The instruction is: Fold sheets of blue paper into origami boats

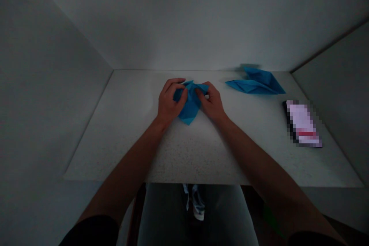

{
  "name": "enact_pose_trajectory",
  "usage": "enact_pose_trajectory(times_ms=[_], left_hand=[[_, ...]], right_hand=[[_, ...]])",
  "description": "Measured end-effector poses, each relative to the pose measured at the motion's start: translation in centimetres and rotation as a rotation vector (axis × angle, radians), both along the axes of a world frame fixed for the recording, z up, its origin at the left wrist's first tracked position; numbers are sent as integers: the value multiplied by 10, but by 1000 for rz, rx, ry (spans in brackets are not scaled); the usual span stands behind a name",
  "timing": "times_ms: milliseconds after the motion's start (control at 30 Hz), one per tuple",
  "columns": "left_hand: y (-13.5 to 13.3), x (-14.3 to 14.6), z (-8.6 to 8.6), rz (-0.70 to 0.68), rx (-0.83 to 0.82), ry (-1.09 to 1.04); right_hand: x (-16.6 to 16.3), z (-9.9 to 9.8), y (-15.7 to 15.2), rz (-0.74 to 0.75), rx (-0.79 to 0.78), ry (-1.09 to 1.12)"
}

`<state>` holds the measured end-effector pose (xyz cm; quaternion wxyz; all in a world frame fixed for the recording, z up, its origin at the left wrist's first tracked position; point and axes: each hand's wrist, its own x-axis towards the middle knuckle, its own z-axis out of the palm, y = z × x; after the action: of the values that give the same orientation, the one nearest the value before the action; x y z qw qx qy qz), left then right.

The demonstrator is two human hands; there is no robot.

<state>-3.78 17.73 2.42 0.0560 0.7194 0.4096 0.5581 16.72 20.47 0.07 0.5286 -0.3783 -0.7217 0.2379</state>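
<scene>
A partly folded sheet of blue paper (190,108) is between my two hands, over the middle of the white tabletop (190,157). Its lower corner points toward me and several folds meet near the top. My left hand (172,99) pinches its left side, with the thumb on the front face. On the opposite side my right hand (211,101) grips the upper right flap between thumb and fingers. Some fingertips of both hands are hidden behind the paper.
A folded blue paper boat (256,82) rests at the back right, close to the rear wall (184,19). Nearer on the right lies a pixelated phone (304,125). Walls bound the tabletop at the left and right; its front edge is above my legs.
</scene>
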Motion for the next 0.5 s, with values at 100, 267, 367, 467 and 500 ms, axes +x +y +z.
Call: enact_pose_trajectory(times_ms=[100,267,367,467,500], left_hand=[[-2,4,1,-59,-7,-113],[3,10,-6,-46,-72,-456],[13,5,-13,67,-132,-668],[24,-4,-21,174,-214,-820],[27,-8,-24,203,-241,-857]], right_hand=[[2,0,0,-94,19,25],[5,-4,1,-194,33,56],[3,-9,4,-156,-54,150],[2,-13,9,-102,-90,263],[2,-13,10,-92,-93,291]])
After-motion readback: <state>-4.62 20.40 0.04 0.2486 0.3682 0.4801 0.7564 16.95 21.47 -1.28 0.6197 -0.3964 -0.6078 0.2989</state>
